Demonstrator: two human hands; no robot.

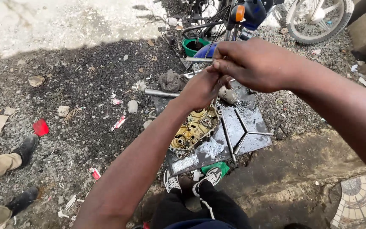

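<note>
Green bowl (195, 46) holding dark liquid, hands (229, 74) nearby

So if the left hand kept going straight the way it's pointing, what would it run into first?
The left hand points up and away, straight at the right hand, whose fingers it already seems to touch. Past that lie a blue object and green tub; depth is unclear.

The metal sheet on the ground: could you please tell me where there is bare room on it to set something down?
On the metal sheet, the right part is barest, between the Y-shaped wrench and the far edge. The left is crowded by the engine casing. The near-left corner is bare too, bordered by the casing and the shoes. Both hands, left and right, block the top.
</note>
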